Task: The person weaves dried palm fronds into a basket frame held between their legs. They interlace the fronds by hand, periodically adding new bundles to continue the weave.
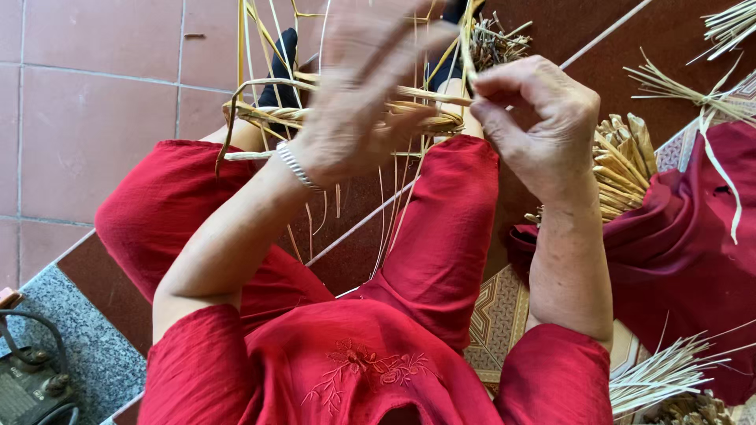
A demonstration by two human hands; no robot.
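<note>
A partly woven straw piece, with a ring of pale reeds and upright strands, sits between my knees above red trousers. My left hand is blurred, fingers spread, pressed against the woven ring, with a silver bracelet on the wrist. To its right, my right hand pinches a thin reed strand that runs upward from the weave.
A finished woven straw bundle lies on red cloth at the right. Loose reed bundles lie at the lower right and upper right. Pink floor tiles spread left; a dark device with cables sits bottom left.
</note>
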